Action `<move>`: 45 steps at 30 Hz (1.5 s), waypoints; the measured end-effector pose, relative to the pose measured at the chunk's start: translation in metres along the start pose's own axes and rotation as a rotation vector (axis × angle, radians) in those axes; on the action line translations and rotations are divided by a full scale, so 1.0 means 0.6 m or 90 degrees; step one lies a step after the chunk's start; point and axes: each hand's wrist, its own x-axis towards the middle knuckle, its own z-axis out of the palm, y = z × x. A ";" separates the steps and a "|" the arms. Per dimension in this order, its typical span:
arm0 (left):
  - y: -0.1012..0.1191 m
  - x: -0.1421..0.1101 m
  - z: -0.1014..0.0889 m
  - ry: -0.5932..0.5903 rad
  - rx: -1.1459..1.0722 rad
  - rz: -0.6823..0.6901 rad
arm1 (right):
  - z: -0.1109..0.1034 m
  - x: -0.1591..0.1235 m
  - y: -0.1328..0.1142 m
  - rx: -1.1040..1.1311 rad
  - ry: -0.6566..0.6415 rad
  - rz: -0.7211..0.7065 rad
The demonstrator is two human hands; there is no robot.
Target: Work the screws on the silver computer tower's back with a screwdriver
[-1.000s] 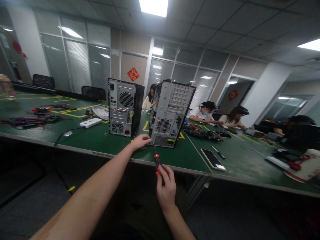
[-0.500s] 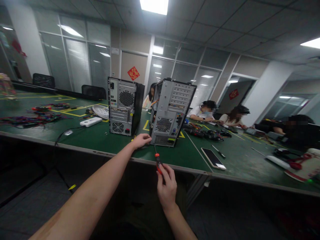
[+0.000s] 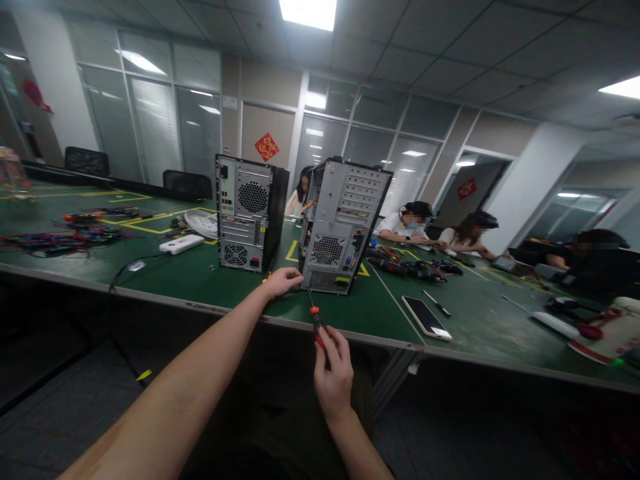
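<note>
My right hand (image 3: 334,370) is closed round the red and black handle of a screwdriver (image 3: 315,313). Its thin shaft points up to the lower left corner of a grey computer case (image 3: 345,213), which stands upright with its back panel towards me. Close by that same corner is my left hand (image 3: 283,283), fingers drawn together at the case's edge. Whether something small sits in those fingertips cannot be made out. A second computer case (image 3: 243,213), black-sided, stands upright to the left of the first.
On the green table (image 3: 240,293) lie a white power strip (image 3: 182,244), tangled thin cables (image 3: 65,240), a phone (image 3: 426,317), a pen (image 3: 437,303) and black cables (image 3: 410,267). A white and red bag (image 3: 607,330) is at far right. Several people sit across the table.
The screwdriver handle and right hand have shifted very slightly to the right. The left hand and both cases stay where they were.
</note>
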 end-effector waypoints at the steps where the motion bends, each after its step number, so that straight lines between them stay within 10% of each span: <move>1: -0.001 0.000 0.000 -0.001 -0.002 0.000 | 0.000 0.000 0.000 0.000 -0.002 0.000; 45: 0.005 -0.001 0.002 0.001 -0.005 -0.002 | 0.000 -0.001 -0.003 0.014 0.014 0.006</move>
